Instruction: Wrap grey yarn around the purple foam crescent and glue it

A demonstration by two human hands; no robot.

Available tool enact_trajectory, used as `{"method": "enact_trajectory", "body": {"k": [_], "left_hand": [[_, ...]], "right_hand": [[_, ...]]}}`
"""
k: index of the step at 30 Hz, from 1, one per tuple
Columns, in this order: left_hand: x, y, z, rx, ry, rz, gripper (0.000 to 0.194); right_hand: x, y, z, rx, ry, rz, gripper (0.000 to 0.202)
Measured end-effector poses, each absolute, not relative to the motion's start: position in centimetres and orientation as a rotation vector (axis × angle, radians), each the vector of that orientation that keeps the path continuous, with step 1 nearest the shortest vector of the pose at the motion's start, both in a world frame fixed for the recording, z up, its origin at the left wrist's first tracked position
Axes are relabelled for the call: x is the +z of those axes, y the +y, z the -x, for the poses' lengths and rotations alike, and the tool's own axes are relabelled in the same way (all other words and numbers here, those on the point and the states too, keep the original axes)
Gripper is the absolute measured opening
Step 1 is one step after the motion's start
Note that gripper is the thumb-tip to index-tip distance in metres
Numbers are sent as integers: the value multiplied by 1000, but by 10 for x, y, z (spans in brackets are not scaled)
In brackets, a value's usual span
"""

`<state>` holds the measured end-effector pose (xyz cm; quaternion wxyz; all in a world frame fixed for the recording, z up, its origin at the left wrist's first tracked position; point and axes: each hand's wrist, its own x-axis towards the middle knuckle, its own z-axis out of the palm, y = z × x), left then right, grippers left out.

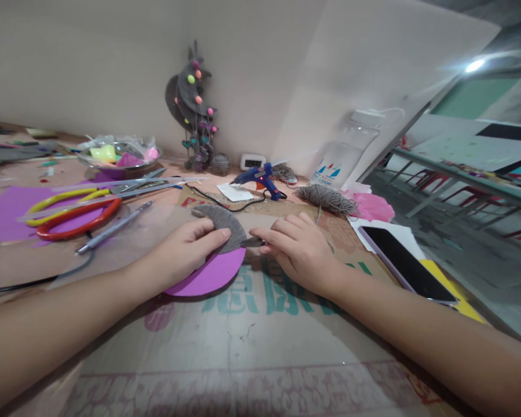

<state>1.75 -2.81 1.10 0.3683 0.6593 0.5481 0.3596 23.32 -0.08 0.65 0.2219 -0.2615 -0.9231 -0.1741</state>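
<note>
My left hand grips a crescent wrapped in grey yarn, thumb on top. Its lower part is a bare purple piece. At the crescent's right edge my right hand is closed, fingertips pinching a small dark grey thing, perhaps yarn, that touches the edge. Beyond the hands a blue glue gun rests near a white paper. A skein of grey yarn lies behind my right hand.
Scissors with red and yellow handles and a pen lie left. Behind them is a bowl. A finished grey crescent ornament hangs at the wall. A bottle and phone are right.
</note>
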Motion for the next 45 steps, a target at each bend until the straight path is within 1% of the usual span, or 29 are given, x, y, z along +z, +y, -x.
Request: {"method": "enact_trajectory", "body": {"k": [19,29,35,45], "left_hand": [[11,-28,-17,926,1396,-1674,34],[10,-28,-17,924,1398,-1655,35],[8,-28,-16,926,1390,-1689,38],[8,-29,-17,886,1346,-1633,34]], "right_hand": [[6,2,-234,-494,-2572,688,28],[2,5,-236,-183,-2456,789,34],[-1,7,-235,-137,-2418,819,37],[-1,5,-233,-80,-2392,807,29]]}}
